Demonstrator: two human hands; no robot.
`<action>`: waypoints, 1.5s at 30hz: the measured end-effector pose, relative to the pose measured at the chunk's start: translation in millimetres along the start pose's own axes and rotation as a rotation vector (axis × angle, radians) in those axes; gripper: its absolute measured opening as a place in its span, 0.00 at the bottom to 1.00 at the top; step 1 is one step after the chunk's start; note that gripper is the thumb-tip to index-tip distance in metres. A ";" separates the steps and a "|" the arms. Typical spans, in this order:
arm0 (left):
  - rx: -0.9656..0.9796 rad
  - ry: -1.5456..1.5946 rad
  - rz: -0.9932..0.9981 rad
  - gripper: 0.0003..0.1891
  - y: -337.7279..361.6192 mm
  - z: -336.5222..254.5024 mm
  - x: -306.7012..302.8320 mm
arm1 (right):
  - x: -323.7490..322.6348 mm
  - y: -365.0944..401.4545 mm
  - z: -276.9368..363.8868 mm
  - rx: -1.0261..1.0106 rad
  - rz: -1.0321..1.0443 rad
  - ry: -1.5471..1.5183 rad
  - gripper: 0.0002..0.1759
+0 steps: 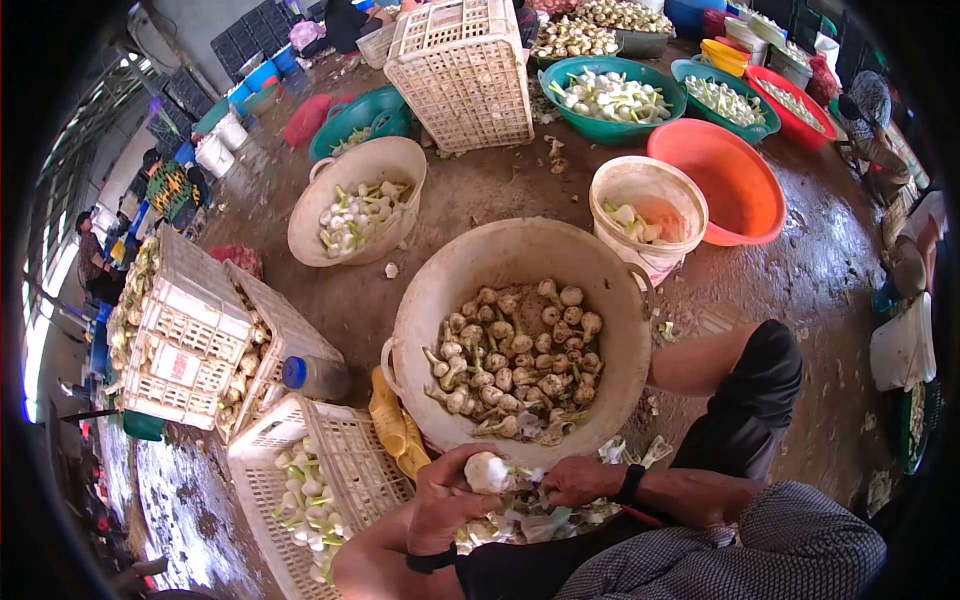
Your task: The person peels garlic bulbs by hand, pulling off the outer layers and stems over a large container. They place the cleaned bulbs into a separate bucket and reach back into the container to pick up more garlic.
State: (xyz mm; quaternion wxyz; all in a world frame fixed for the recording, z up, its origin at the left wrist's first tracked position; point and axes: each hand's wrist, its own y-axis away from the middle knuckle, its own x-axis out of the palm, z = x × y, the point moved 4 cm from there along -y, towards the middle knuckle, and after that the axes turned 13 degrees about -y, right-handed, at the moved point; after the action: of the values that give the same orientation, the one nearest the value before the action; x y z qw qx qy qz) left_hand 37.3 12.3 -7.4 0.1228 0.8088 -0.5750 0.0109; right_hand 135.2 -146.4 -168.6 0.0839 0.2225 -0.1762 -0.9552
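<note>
My left hand (447,500) is wrapped round a whitish garlic bulb (487,473), low in the view. Close to its right, my right hand (582,482) is closed by the stem side of the bulb; whatever its fingers hold is hidden. Just beyond both hands stands a large pale tub (420,300) with soil-stained garlic bulbs (515,360) heaped on its bottom. Below the hands, loose garlic skins and trimmings (525,525) lie by my lap. To the left, a plastic crate (262,470) holds cleaned garlic with green stems (305,500).
Yellow footwear (395,425) and a blue-capped jar (315,375) stand left of the tub. Beyond are a smaller tub (305,225), a white bucket (650,175), an orange basin (735,165) and an upended crate (460,80). Other people sit at both sides.
</note>
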 end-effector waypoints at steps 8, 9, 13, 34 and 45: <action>-0.013 0.199 0.028 0.33 -2.2 -7.7 19.4 | -73.4 45.7 55.4 -0.032 -0.353 -1.089 0.27; -0.013 0.197 0.029 0.33 -3.5 -6.2 18.0 | -81.0 49.5 67.0 -0.133 -0.436 -1.132 0.27; -0.062 0.134 0.068 0.32 -5.3 1.3 15.6 | -77.6 45.3 73.4 -0.302 -0.439 -0.911 0.16; -0.026 0.222 0.067 0.34 -5.2 -7.8 9.6 | -81.4 41.7 73.9 -0.212 -0.375 -0.890 0.22; -0.089 0.169 0.127 0.33 -8.1 2.0 13.0 | -82.5 49.4 83.8 -0.253 -0.196 -0.958 0.18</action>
State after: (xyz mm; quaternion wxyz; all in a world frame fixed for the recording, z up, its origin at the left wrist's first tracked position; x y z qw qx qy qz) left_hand 49.0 2.4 -8.8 0.2056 0.7606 -0.6127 0.0613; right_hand 174.3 -147.2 -47.2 -0.0704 -0.2374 -0.0561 -0.9672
